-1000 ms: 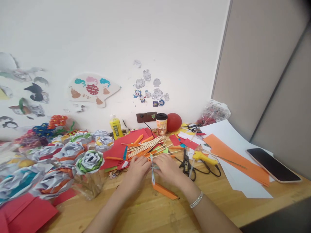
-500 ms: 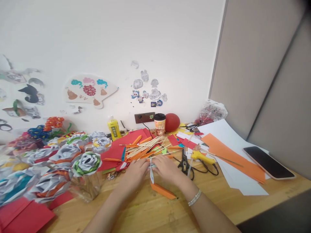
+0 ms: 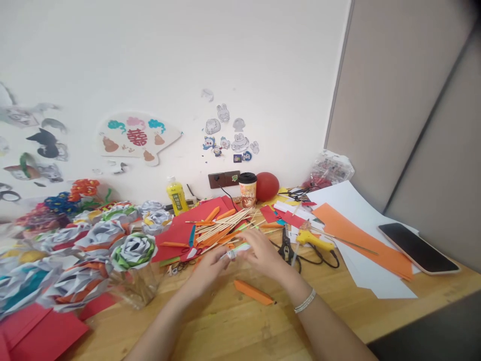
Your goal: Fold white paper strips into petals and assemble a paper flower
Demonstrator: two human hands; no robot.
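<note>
Head view: L hand point(image 3: 209, 264) has its grip pinched on the L end of the folded white-and-green paper point(image 3: 241, 247), which sits btwn both hands, just above the worktop point(image 3: 210, 323). R hand point(image 3: 263, 254) arches over the R end, thumb below, fingers above; can't tell if that grip's fully closed. Orange folded paper strip point(image 3: 253, 292) lies nearer the wearer, untouched; bamboo sticks point(image 3: 225, 225) just beyond, glue gun point(image 3: 317, 241) off R.

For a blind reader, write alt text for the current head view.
A person's left hand and right hand hold folded paper above a wooden table, an orange strip nearer the viewer. Paper flowers cluster left; scissors, yellow glue gun and phone lie right.
</note>
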